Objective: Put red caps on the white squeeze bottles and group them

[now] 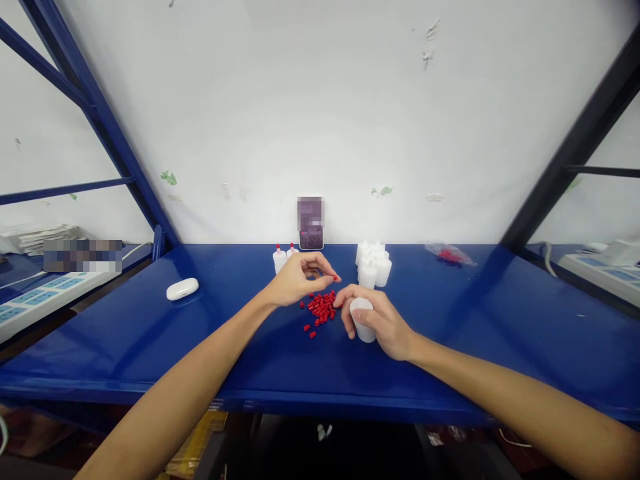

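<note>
My left hand (301, 279) pinches a small red cap (335, 279) between thumb and fingertips, above a loose pile of red caps (323, 307) on the blue table. Just right of the pile, my right hand (383, 320) is wrapped round a white bottle (364, 323), which is tilted; its top end is hidden. Two white bottles with red caps (279, 259) stand behind my left hand, partly covered by it. Behind my right hand a group of white bottles (374, 265) stands close together.
A phone (311, 230) leans upright against the wall. A white oval case (183, 289) lies at the left of the table (225, 360). At the back right is a clear bag of red caps (450, 255). Power strips (50, 297) and metal frame posts flank both sides.
</note>
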`<action>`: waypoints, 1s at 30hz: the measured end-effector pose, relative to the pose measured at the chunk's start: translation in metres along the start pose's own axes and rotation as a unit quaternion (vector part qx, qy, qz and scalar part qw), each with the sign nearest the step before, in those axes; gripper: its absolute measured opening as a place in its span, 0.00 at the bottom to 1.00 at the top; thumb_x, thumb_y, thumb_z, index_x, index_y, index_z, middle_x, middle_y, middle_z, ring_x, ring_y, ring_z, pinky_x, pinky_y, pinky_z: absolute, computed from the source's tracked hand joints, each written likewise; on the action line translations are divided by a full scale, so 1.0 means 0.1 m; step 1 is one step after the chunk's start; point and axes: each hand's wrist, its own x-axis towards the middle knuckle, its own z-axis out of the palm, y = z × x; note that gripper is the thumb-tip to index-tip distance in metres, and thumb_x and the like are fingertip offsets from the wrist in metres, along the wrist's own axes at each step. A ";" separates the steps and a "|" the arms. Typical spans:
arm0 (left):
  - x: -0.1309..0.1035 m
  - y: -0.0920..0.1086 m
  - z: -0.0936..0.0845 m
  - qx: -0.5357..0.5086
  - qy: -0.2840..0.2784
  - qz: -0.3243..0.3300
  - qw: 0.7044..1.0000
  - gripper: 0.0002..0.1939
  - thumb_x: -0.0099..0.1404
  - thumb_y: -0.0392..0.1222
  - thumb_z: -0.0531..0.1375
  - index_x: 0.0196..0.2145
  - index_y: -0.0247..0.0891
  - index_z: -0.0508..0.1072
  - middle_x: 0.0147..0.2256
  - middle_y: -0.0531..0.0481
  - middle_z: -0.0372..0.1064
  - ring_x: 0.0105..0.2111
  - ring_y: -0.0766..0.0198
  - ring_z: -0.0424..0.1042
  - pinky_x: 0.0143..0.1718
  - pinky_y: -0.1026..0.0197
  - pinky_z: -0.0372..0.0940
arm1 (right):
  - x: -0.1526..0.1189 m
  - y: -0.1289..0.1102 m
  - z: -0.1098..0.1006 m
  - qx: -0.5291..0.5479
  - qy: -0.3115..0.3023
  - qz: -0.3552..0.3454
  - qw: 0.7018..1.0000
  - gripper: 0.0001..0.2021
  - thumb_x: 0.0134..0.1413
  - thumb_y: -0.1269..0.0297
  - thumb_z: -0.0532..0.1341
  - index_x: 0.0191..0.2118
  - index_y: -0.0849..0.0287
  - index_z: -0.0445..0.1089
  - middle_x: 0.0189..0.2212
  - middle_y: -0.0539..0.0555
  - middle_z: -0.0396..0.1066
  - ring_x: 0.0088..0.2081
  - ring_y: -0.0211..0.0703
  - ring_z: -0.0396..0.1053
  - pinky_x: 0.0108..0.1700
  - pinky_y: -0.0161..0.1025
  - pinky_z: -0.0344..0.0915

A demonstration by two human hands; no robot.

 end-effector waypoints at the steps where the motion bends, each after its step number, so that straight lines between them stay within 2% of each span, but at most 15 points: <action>1: -0.01 0.02 0.04 -0.023 0.006 0.015 1.000 0.06 0.58 0.38 0.66 0.30 0.33 0.73 0.34 0.46 0.77 0.35 0.64 0.76 0.39 0.61 0.69 | -0.01 0.00 0.02 0.006 0.005 0.001 1.000 0.10 0.58 0.61 0.56 0.43 0.59 0.62 0.22 0.47 0.67 0.22 0.37 0.64 0.27 0.35 0.61; 3: -0.03 0.06 0.11 -0.065 0.016 0.034 0.997 0.07 0.57 0.39 0.68 0.30 0.34 0.74 0.34 0.46 0.77 0.35 0.64 0.75 0.40 0.61 0.69 | -0.01 0.00 0.04 0.018 0.010 0.001 1.000 0.08 0.58 0.62 0.56 0.43 0.57 0.59 0.21 0.45 0.66 0.21 0.36 0.63 0.27 0.34 0.60; 7: -0.06 0.13 0.26 -0.130 0.032 0.044 0.990 0.11 0.57 0.39 0.69 0.39 0.36 0.77 0.36 0.48 0.76 0.35 0.66 0.75 0.40 0.62 0.70 | 0.03 0.00 0.06 0.037 0.009 0.015 0.999 0.06 0.59 0.63 0.55 0.37 0.59 0.63 0.21 0.46 0.64 0.20 0.35 0.62 0.24 0.33 0.59; 11: -0.10 0.12 0.39 -0.168 -0.006 0.023 0.985 0.09 0.60 0.42 0.67 0.38 0.37 0.78 0.34 0.49 0.74 0.31 0.67 0.74 0.32 0.64 0.70 | 0.07 -0.01 0.06 0.054 0.025 0.039 0.997 0.09 0.56 0.62 0.55 0.28 0.59 0.61 0.19 0.46 0.62 0.18 0.34 0.61 0.22 0.33 0.58; 13: -0.10 0.09 0.43 -0.193 -0.016 0.016 0.981 0.09 0.60 0.42 0.67 0.38 0.37 0.77 0.32 0.50 0.74 0.30 0.66 0.75 0.31 0.64 0.70 | 0.08 -0.02 0.06 0.050 0.025 0.044 0.998 0.11 0.55 0.62 0.54 0.24 0.58 0.60 0.17 0.47 0.61 0.18 0.34 0.60 0.21 0.33 0.57; 17: -0.10 0.01 0.45 -0.234 -0.020 0.005 0.972 0.07 0.61 0.40 0.67 0.37 0.37 0.77 0.31 0.50 0.74 0.30 0.65 0.76 0.32 0.64 0.71 | 0.09 -0.03 0.06 0.052 0.026 0.046 0.997 0.10 0.53 0.63 0.55 0.23 0.58 0.60 0.16 0.47 0.61 0.17 0.35 0.60 0.21 0.33 0.57; 23: -0.10 0.01 0.42 -0.259 -0.014 0.007 0.966 0.04 0.60 0.36 0.68 0.32 0.36 0.76 0.37 0.49 0.75 0.32 0.68 0.76 0.35 0.65 0.71 | 0.10 -0.02 0.03 0.067 0.025 0.066 0.995 0.10 0.51 0.62 0.56 0.23 0.59 0.62 0.15 0.48 0.63 0.17 0.35 0.60 0.21 0.34 0.57; 26: -0.09 0.01 0.41 -0.253 -0.007 0.005 0.967 0.05 0.59 0.37 0.68 0.31 0.35 0.75 0.37 0.48 0.76 0.33 0.67 0.75 0.36 0.64 0.71 | 0.11 -0.02 0.03 0.071 0.029 0.067 0.995 0.09 0.51 0.62 0.56 0.23 0.59 0.62 0.15 0.47 0.63 0.17 0.35 0.60 0.22 0.34 0.57; 30: -0.10 -0.03 0.44 -0.254 0.000 -0.014 0.967 0.09 0.59 0.41 0.68 0.32 0.34 0.74 0.36 0.48 0.75 0.30 0.67 0.75 0.32 0.65 0.71 | 0.11 -0.04 0.04 0.075 0.037 0.074 0.994 0.09 0.51 0.63 0.56 0.23 0.59 0.62 0.15 0.47 0.63 0.17 0.35 0.60 0.21 0.33 0.56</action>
